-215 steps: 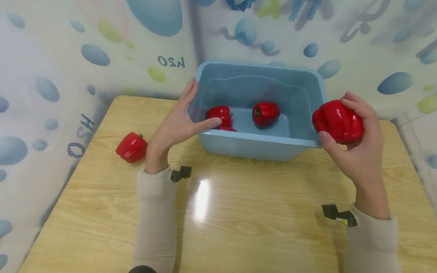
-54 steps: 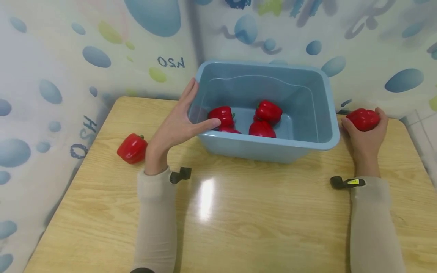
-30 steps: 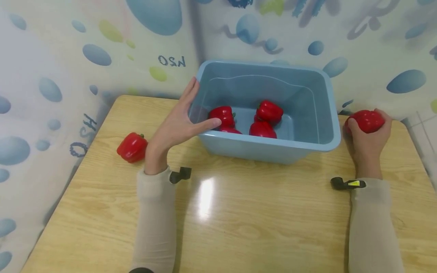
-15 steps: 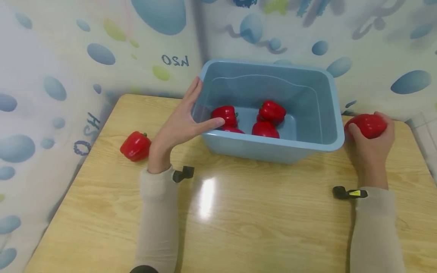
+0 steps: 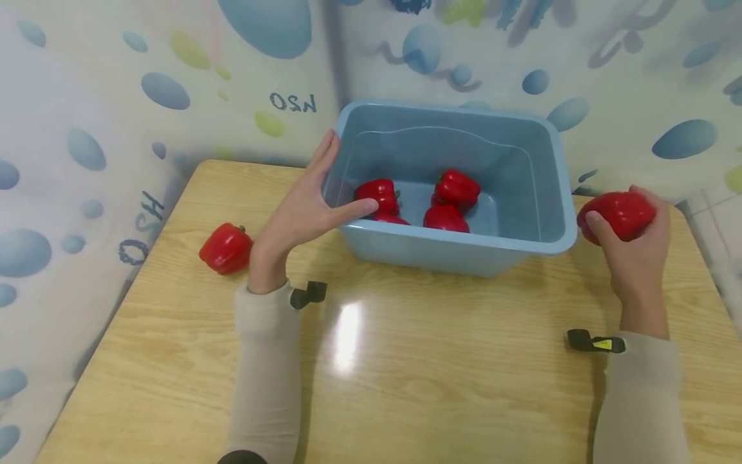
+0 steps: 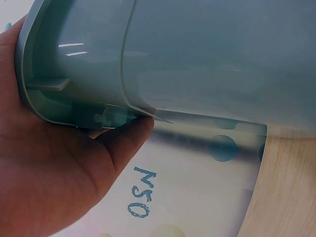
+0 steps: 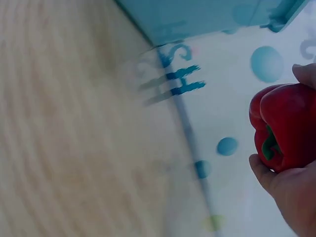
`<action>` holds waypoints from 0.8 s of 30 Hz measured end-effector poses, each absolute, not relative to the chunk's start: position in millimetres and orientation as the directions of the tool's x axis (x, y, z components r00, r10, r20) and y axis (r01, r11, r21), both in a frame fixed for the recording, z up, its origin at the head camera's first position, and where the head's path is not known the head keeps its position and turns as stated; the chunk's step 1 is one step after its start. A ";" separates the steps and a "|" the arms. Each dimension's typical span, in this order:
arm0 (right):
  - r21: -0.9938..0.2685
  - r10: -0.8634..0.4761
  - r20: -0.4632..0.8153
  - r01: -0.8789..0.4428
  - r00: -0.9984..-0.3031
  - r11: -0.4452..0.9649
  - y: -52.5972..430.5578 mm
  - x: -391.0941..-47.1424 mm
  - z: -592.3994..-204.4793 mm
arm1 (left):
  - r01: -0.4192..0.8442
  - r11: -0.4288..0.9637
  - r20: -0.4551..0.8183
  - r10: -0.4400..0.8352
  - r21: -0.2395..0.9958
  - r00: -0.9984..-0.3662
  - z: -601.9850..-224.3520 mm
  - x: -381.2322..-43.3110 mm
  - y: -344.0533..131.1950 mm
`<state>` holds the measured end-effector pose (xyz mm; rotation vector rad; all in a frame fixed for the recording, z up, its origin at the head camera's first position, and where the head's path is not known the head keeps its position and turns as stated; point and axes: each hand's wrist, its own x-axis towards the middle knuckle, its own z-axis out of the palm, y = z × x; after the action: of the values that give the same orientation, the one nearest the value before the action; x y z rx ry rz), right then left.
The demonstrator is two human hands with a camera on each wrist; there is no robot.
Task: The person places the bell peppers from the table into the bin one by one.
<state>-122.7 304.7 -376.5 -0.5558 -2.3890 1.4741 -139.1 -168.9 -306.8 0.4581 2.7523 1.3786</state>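
Note:
My right hand (image 5: 640, 264) grips a red bell pepper (image 5: 620, 214) between thumb and fingers, just right of a light blue plastic bin (image 5: 452, 248). In the right wrist view the held pepper (image 7: 286, 128) shows its green stem, and it appears raised off the table. My left hand (image 5: 301, 209) holds the bin's left end, with the thumb over the front rim and the fingers along the outside. The left wrist view shows that hand (image 6: 64, 173) under the rim. Inside the bin lie several red bell peppers (image 5: 378, 195), partly hidden by the front wall and my thumb.
Another red bell pepper (image 5: 226, 249) lies on the wooden table (image 5: 435, 361), left of my left wrist. Behind the bin rises a wall (image 5: 220, 96) covered with printed blue and green spots. It also runs along the table's left side.
The pepper my right hand earlier held at the bin's right rim is gone from it; the bin holds one more. That hand gripped another at the back right and raised it slightly. Left hand unchanged.

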 end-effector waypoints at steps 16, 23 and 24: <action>-0.898 0.249 0.434 -0.437 -0.866 0.045 276.2 -102.6 -336.2 | 0.242 0.571 0.104 0.264 0.785 -0.959 -306.5 -139.9 -166.8; -0.848 0.208 0.527 -0.526 -0.824 0.064 268.9 -96.5 -325.6 | 0.239 0.575 0.101 0.262 0.782 -0.960 -307.2 -139.0 -166.9; -0.845 0.203 0.533 -0.527 -0.822 0.084 267.9 -95.6 -324.2 | 0.239 0.574 0.101 0.262 0.783 -0.960 -307.3 -138.9 -167.1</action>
<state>-95.6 267.9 -324.2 0.3191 -1.8371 1.7921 -138.9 -167.1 -307.3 0.4399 2.7642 1.3693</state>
